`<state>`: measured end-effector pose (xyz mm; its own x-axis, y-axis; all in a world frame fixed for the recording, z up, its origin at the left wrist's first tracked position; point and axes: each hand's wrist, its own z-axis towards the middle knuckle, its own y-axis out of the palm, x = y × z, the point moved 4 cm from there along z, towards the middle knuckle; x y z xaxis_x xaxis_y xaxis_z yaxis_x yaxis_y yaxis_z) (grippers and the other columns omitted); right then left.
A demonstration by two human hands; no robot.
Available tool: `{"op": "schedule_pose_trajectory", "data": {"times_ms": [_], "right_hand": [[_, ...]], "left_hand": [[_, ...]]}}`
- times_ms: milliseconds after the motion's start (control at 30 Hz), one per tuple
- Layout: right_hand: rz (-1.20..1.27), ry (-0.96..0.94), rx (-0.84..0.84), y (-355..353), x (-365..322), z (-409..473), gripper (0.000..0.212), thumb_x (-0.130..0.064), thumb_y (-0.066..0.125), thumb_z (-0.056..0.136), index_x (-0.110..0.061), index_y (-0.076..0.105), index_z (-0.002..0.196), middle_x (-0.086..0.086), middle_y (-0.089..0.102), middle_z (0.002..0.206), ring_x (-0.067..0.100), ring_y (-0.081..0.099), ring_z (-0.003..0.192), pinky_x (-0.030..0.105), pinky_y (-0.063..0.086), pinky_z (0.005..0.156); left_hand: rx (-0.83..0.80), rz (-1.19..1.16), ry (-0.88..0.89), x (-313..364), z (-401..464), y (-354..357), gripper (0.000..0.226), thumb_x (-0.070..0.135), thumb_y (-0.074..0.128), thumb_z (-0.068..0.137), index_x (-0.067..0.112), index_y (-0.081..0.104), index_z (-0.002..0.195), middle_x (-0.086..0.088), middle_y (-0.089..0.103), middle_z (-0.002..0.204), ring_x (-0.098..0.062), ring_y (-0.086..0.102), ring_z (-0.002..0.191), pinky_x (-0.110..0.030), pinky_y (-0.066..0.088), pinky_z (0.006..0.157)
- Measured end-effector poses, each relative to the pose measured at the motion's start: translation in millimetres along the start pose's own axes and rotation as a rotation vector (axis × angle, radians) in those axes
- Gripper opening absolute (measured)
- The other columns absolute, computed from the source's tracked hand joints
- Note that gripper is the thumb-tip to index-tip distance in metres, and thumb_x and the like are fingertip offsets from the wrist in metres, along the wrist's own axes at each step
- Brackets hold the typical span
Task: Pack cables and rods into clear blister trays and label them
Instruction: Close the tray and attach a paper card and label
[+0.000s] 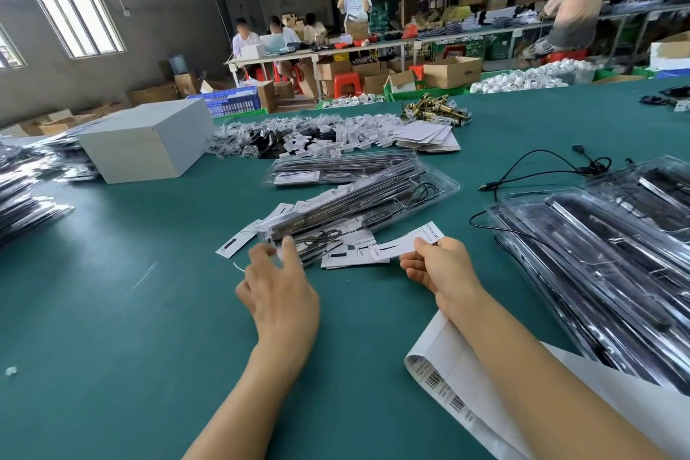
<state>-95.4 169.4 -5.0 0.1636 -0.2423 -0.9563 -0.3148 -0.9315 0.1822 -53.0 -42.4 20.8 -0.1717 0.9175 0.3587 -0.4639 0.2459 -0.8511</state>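
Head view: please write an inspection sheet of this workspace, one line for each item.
Surface: green table.
Job's things: filled clear tray on white cards; tray stack at right.
Clutter: pale box, brass parts, barcode sheet.
Hands: left hand open, fingers at the tray's end; right hand pinches a label card.
Cables: loose black cable on the table.
Surroundings: workshop, people at far benches, cardboard boxes.

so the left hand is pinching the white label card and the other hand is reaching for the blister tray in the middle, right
Not quite: the hands are swapped. In the head view the right hand pinches the white label card, and the left hand reaches, fingers open, for the blister tray in the middle.
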Motion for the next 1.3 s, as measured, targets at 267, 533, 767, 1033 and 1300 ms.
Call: {"op": "schedule_pose_trajectory", "data": {"times_ms": [267, 533, 767, 1033, 1300], "right_hand": [[-0.107, -0.089, -0.186, 4.7, -9.2, -12.8, 0.008, -0.008, 0.054, 0.093, -0.008, 0.06, 0.088, 0.003, 0.059, 0.059, 0.008, 0.048, 0.042, 0.018, 0.038, 0.039], [-0.673, -0.434, -0.518, 32.7, -3.6, -42.9, 0.017, -0.021, 0.049, 0.099, -0.014, 0.059, 0.111, 0.002, 0.066, 0.108, 0.016, 0.06, 0.1, 0.033, 0.048, 0.09], [-0.95, -0.565, -0.481, 35.7, -0.1, -42.9, 0.019, -0.029, 0.045, 0.099, -0.012, 0.053, 0.099, 0.0, 0.052, 0.085, 0.019, 0.05, 0.084, 0.03, 0.038, 0.071], [-0.979, -0.51, -0.482, 35.9, -0.1, -38.8, 0.019, -0.025, 0.045, 0.099, -0.007, 0.051, 0.099, 0.006, 0.048, 0.09, 0.023, 0.049, 0.087, 0.031, 0.036, 0.072], [-0.905, -0.432, -0.483, 33.3, 1.0, -34.3, 0.026, -0.026, 0.042, 0.1, -0.001, 0.049, 0.102, 0.016, 0.055, 0.101, 0.029, 0.051, 0.096, 0.039, 0.041, 0.086]], "left_hand": [[0.004, -0.1, 0.114, -28.7, 26.0, -3.2, 0.012, 0.026, 0.062, 0.092, 0.026, 0.073, 0.096, 0.004, 0.066, 0.11, -0.026, 0.054, 0.111, -0.04, 0.028, 0.097], [0.139, -0.229, 0.581, 15.9, 8.8, -5.3, 0.01, 0.015, 0.077, 0.08, 0.009, 0.07, 0.077, -0.006, 0.061, 0.073, -0.028, 0.06, 0.063, -0.034, 0.049, 0.065], [0.157, -0.268, 0.61, 20.6, 3.1, -6.5, 0.016, 0.022, 0.075, 0.082, 0.008, 0.067, 0.08, -0.005, 0.06, 0.08, -0.024, 0.059, 0.064, -0.027, 0.043, 0.052], [0.033, -0.298, 0.426, 9.5, 0.6, 5.9, 0.036, 0.04, 0.074, 0.08, 0.013, 0.063, 0.059, 0.002, 0.062, 0.06, -0.024, 0.057, 0.066, -0.031, 0.042, 0.065], [0.03, -0.434, 0.381, 7.1, 1.8, 6.7, 0.006, 0.016, 0.075, 0.081, 0.015, 0.076, 0.075, 0.007, 0.069, 0.08, -0.015, 0.064, 0.075, -0.028, 0.049, 0.066]]}}
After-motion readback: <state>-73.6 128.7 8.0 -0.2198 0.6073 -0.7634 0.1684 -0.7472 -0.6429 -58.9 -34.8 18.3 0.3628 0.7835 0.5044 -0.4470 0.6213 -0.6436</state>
